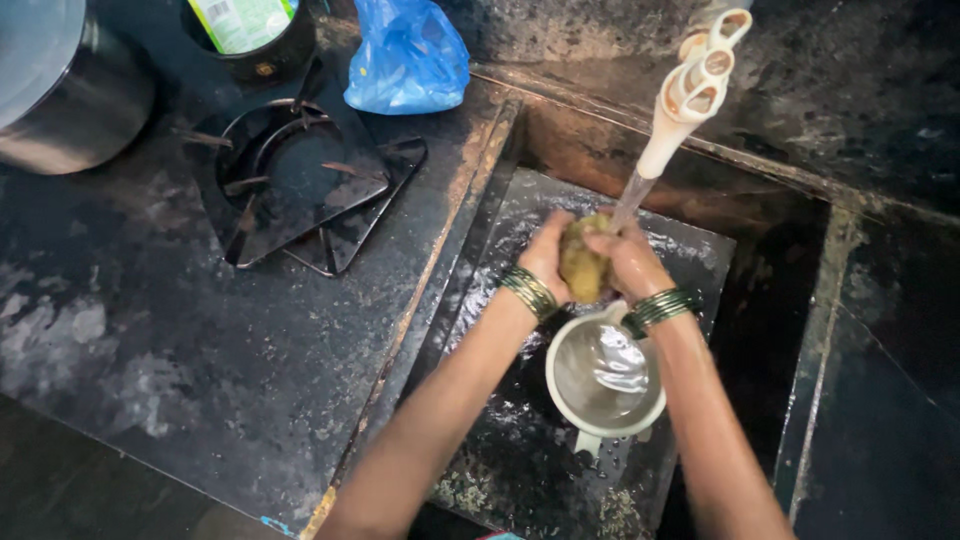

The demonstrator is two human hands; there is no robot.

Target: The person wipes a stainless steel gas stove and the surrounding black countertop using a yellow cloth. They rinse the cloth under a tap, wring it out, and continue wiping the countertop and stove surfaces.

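Observation:
Both my hands hold a brownish-yellow lumpy potato (583,264) together over a dark stone sink (500,260). My left hand (546,254) cups its left side and my right hand (630,258) grips its right side. A stream of water runs onto the potato from a white plastic tap (690,90) above. Green bangles sit on both wrists. Just below the hands, a white strainer (560,385) with water in it rests on the wet sink floor.
A black gas stove burner (300,185) lies on the dark counter at left. A blue plastic bag (408,55) sits behind it, next to a black container (262,55). A steel pot (65,85) stands at the top left. The sink's right wall (815,350) drops steeply.

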